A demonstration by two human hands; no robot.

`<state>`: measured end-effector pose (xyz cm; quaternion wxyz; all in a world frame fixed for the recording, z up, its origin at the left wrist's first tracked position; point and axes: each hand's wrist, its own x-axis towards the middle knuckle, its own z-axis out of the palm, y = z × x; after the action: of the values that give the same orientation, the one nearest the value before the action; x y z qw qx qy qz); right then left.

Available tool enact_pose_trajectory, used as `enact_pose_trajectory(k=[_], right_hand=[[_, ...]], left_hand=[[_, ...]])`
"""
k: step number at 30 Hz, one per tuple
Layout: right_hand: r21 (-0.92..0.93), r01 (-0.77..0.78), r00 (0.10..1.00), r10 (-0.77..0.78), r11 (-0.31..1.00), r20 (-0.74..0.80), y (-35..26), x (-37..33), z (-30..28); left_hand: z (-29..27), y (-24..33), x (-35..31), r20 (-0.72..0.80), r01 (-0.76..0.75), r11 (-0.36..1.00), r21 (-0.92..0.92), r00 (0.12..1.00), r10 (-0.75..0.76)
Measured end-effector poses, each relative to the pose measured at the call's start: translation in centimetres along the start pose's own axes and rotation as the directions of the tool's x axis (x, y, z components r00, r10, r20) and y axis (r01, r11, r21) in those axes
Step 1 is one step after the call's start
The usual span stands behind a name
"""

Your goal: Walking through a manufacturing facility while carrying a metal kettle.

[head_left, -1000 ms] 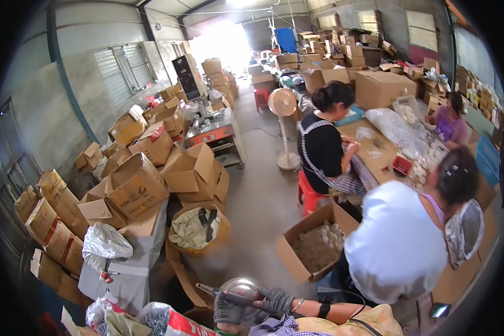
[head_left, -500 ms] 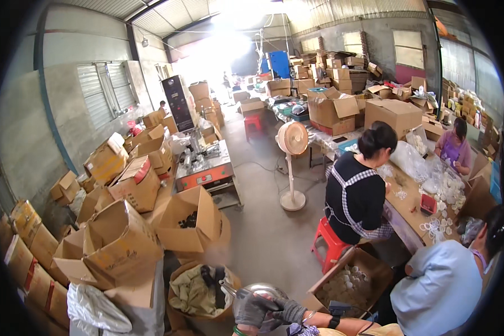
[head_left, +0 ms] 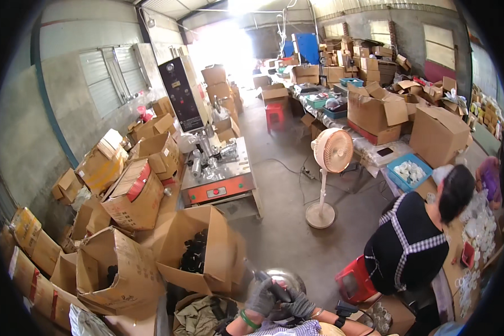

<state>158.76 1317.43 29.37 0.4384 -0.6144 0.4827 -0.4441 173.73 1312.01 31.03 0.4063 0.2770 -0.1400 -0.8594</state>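
Note:
Near the bottom edge, both my hands wear grey gloves and are together over a shiny round metal kettle [head_left: 290,279]. My left hand [head_left: 260,297], with a green bangle at its wrist, closes round the kettle's dark handle [head_left: 278,290]. From the other side my right hand [head_left: 300,306] grips the same dark handle, with a black band on its wrist. A thin spout-like end shows to the left of the kettle. My gloves hide much of the handle and the lower body of the kettle.
An open carton [head_left: 168,246] of black parts stands left of my hands, above a box with khaki cloth [head_left: 199,319]. Ahead are a machine table [head_left: 218,182] and a white fan [head_left: 331,152]. A co-worker [head_left: 406,246] sits right on a red stool [head_left: 353,280].
My view has swung right and closer to the fan and machine table. My hands and the kettle stay together near the lower edge. The light-blue-sleeved person has mostly left the picture.

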Motion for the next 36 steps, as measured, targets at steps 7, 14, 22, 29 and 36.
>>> enact_pose_trajectory(k=[7,14,22,29,36], right_hand=[[-0.105,-0.128,0.988,0.118,0.986,-0.095,7.2,20.6,-4.5],[-0.256,-0.302,0.877,0.163,0.918,-0.451,9.4,38.6,-11.7],[0.028,-0.499,0.845,0.494,0.866,-0.203,13.8,51.3,-18.5],[0.039,-0.471,0.882,0.47,0.881,0.026,15.3,64.7,-33.0],[-0.336,-0.231,0.888,0.339,0.913,0.312,9.1,82.4,-50.5]], left_hand=[[2.3,12.5,19.7,0.006,0.163,0.986,0.038,0.987,-0.164],[4.7,23.6,40.3,-0.02,0.332,0.942,0.052,0.943,-0.331],[7.9,32.4,62.8,-0.129,0.253,0.925,0.282,0.966,-0.225],[5.5,36.9,86.4,-0.374,0.204,0.966,0.161,0.918,-0.131],[6.8,44.4,106.0,-0.118,0.003,0.926,0.377,0.992,0.045]])
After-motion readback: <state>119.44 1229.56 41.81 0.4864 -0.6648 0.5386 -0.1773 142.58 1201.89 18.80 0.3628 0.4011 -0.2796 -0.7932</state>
